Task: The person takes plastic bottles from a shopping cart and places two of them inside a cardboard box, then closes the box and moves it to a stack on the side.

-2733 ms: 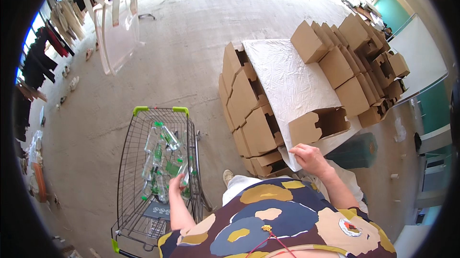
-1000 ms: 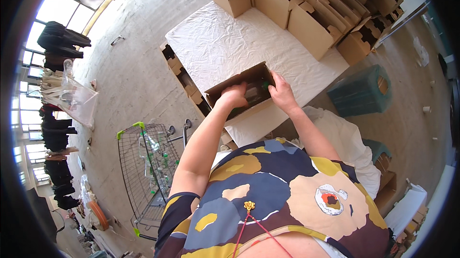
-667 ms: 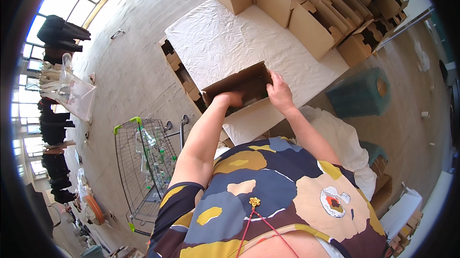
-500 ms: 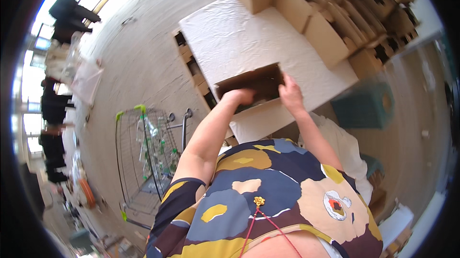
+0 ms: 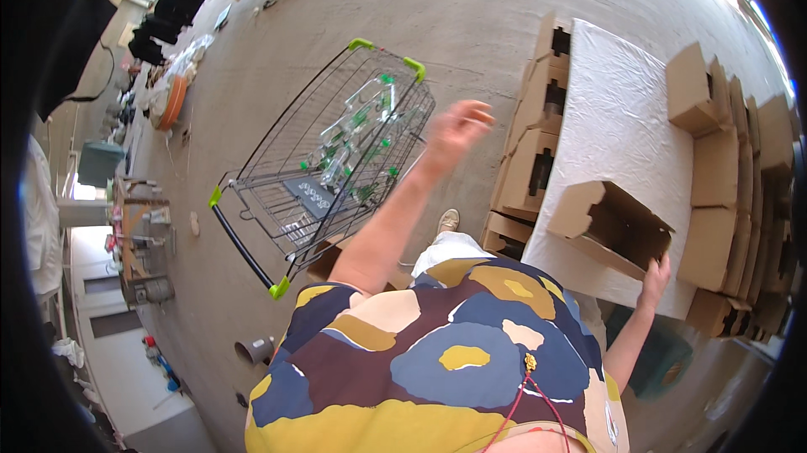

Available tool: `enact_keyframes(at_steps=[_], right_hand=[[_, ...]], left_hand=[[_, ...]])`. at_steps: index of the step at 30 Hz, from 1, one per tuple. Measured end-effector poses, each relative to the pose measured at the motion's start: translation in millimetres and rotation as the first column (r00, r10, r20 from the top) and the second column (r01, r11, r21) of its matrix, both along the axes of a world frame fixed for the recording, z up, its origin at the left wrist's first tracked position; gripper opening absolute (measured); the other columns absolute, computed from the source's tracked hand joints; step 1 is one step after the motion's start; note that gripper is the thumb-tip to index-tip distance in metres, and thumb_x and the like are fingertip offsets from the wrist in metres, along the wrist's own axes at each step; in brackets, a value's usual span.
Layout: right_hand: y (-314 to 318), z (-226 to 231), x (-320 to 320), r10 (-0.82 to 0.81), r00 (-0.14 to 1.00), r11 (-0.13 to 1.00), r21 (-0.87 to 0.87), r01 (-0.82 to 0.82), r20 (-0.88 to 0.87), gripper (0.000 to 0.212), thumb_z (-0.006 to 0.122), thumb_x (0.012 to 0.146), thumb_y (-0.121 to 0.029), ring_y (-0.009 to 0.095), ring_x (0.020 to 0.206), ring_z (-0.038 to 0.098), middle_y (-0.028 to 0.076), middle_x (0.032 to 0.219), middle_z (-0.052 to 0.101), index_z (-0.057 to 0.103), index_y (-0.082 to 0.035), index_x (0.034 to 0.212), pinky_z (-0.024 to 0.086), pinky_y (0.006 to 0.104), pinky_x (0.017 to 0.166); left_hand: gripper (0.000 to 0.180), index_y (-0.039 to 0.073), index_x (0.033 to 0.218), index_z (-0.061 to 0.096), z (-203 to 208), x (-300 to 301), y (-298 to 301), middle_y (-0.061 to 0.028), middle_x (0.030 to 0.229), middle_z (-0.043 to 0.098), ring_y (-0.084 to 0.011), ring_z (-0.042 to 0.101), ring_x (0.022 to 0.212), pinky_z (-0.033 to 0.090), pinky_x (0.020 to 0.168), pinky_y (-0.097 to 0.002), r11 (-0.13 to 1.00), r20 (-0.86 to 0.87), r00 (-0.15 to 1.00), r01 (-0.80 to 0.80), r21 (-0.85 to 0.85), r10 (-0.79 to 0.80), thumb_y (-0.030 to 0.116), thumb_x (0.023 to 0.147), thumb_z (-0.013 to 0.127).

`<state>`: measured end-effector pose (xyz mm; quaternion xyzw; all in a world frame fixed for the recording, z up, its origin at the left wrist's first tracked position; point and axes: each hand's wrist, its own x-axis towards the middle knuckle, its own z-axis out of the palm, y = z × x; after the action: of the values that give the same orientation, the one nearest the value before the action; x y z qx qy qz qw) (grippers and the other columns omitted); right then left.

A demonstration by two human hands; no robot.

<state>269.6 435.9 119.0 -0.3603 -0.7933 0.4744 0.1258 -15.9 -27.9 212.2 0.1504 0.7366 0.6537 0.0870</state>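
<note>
An open cardboard box (image 5: 580,211) rests on the white-covered table, its dark inside showing. At its near right corner my right hand (image 5: 656,281) grips the box wall, fingers closed over the edge. My left hand (image 5: 461,129) is away from the box, in the air beside the wire shopping cart (image 5: 324,150). It is slightly blurred, with loosely bent fingers and nothing seen in them. Inside the cart lie several clear plastic bottles (image 5: 336,169) with green caps.
Rows of cardboard boxes (image 5: 714,239) stand along the right side of the white table (image 5: 618,100). More cardboard boxes (image 5: 530,171) are stacked against its left side. Beneath the table's near right corner is a teal bin (image 5: 651,360). A grey tube (image 5: 252,350) lies on the floor near me.
My view has swung left, bringing the cart toward the middle. My left hand has come out of the box and moved over beside the cart. The right hand stays on the box.
</note>
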Motion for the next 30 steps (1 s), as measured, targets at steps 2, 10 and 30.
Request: enact_keyframes(at_steps=[2,10,30], right_hand=[[5.8,3.8,2.5,-0.011,1.0,0.998,-0.059,0.011,0.0,0.041,0.054,0.091,-0.005,0.021,0.114,0.058,0.013,0.125,0.062,0.054,0.003,0.131,0.042,0.0327,0.099],[-115.7,126.7,-108.3,0.053,0.998,0.796,0.605,-0.021,-0.035,0.038,0.057,0.09,-0.001,0.024,0.124,0.052,0.012,0.134,0.055,0.057,0.002,0.128,0.045,0.0337,0.1],[-404.8,105.0,-221.4,0.704,0.572,0.556,0.174,-0.813,0.421,0.031,0.062,0.078,0.006,0.034,0.106,0.06,0.015,0.116,0.063,0.063,0.001,0.109,0.049,0.0386,0.092]], left_hand=[[0.024,0.005,0.117,0.061,-24.1,-24.6,-89.2,-0.0092,0.102,0.069,-0.0166,0.067,0.089,0.055,0.079,-0.0278,0.951,0.082,0.951,-0.303,0.056,0.298,0.004,0.093,0.057],[0.023,0.003,0.111,0.064,-192.6,-41.4,-391.3,-0.0065,0.094,0.07,-0.0115,0.065,0.078,0.051,0.066,-0.0239,0.69,0.236,0.653,-0.631,-0.356,0.719,0.006,0.087,0.062],[0.053,0.008,0.125,0.057,-376.8,-39.8,-408.4,-0.017,0.129,0.058,-0.0353,0.053,0.122,0.046,0.101,-0.0433,0.508,0.446,0.76,0.179,-0.843,0.473,0.017,0.075,0.068]])
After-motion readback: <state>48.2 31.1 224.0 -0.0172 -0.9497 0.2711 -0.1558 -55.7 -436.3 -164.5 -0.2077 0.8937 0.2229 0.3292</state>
